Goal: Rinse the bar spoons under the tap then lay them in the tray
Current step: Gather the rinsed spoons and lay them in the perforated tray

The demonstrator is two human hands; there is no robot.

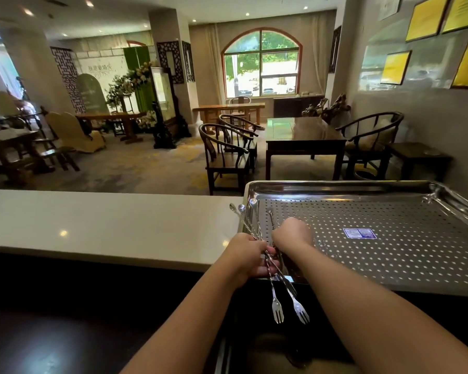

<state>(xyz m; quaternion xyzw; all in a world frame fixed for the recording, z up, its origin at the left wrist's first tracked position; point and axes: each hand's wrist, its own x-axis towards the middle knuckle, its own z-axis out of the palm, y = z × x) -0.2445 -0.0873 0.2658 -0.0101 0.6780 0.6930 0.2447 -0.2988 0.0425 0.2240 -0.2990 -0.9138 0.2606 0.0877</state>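
Observation:
My left hand (247,256) grips a bundle of several twisted steel bar spoons (274,298) at mid-shaft. Their fork ends hang toward me over the dark sink and their small bowls (241,209) point away, at the tray's left rim. My right hand (292,232) is closed around one bar spoon (270,215) just right of the bundle, over the tray's near left corner. The perforated steel tray (389,271) lies on the counter to the right, with a blue sticker (360,234) on its floor. No tap is in view.
A pale counter top (97,225) runs left from the tray. A dark sink basin (276,349) lies below my forearms. Beyond the counter is a room with dark wooden chairs (226,155) and tables (303,136).

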